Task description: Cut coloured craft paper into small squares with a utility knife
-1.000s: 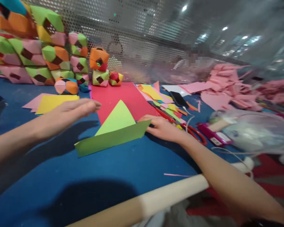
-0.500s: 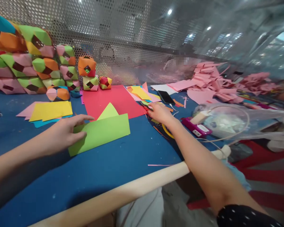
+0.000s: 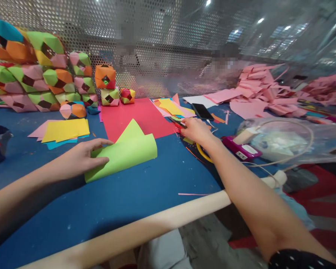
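Observation:
My left hand (image 3: 84, 158) pinches a sheet of light green paper (image 3: 128, 151) at its left end, thumb in front and fingers on the fold. The sheet is folded over, its right end curls up, and a pointed corner sticks out behind. At the far side of the blue table, my right hand (image 3: 197, 130) is closed on a slim black and red tool that looks like scissors (image 3: 179, 122). Its fingers partly hide the tool. Just left of it lies a large red sheet (image 3: 140, 117).
Folded multicoloured paper balls (image 3: 33, 76) are stacked at the back left, by a perforated metal screen. Yellow, pink and blue sheets (image 3: 65, 130) lie before them. A phone (image 3: 202, 111), pink paper strips (image 3: 260, 89), a purple box (image 3: 242, 148) and a plastic bag (image 3: 285, 140) occupy the right.
My right hand has closed on the scissors and lifted them slightly. The green paper now bulges and curls at its right end, with my left hand still on it. The view has shifted slightly.

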